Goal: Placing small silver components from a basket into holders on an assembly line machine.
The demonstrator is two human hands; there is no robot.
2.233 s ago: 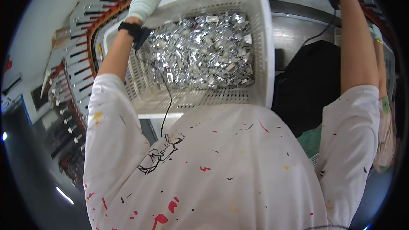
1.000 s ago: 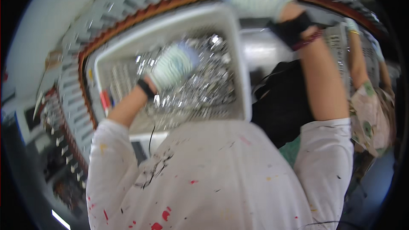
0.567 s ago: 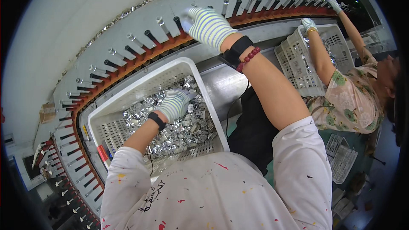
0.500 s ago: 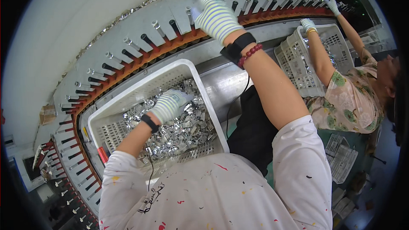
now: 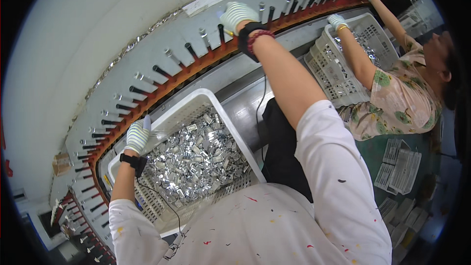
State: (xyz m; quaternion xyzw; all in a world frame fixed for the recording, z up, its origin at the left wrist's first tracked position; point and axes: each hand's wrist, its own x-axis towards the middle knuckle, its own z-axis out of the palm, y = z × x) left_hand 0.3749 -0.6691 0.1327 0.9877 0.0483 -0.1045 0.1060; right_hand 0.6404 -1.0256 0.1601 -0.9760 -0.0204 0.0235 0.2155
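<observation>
My left hand [image 5: 138,136], in a white glove with pale green stripes, is at the far left rim of a white plastic crate [image 5: 226,105]. Its fingers appear hooked over that rim. Many small shiny metal pieces [image 5: 194,152] fill the crate. Further up, my right hand [image 5: 239,15], gloved alike, reaches over a curved row of upright posts. Its fingers are curled beside a dark post [image 5: 221,33]; what they hold, if anything, is hidden by the hand.
Black and silver posts on red bases line an orange track [image 5: 162,86] curving round the crate. At right, a co-worker [image 5: 392,98] in a flowered shirt reaches toward the posts, beside another white crate [image 5: 319,51]. Empty-looking crates [image 5: 398,167] are stacked on the green floor.
My left hand has come out of the metal pieces to the crate's far left rim. My right hand stays over the posts. The whole view has turned slightly.
</observation>
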